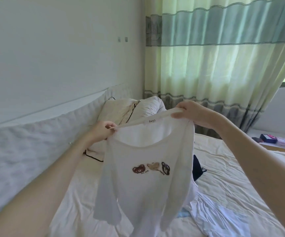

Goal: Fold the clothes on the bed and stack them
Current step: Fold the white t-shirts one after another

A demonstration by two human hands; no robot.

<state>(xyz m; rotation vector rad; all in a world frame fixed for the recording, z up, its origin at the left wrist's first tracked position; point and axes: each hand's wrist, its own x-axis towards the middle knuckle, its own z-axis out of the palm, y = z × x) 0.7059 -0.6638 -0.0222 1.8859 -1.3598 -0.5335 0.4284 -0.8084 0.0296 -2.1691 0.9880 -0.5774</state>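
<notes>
Both hands are holding a white bear-print top (145, 182) up over the bed (241, 177), the left hand (102, 130) and right hand (189, 113) pinching its neckline. It is hiding a dark garment (198, 170), perhaps trousers; white clothes (212, 211) are lying below, pillows (129, 110) behind.

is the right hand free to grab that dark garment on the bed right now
Probably not as things stand. The right hand pinches the white shirt at the neckline, as does the left hand, and the hanging shirt partly covers the dark garment. It would have to let go first.
</notes>
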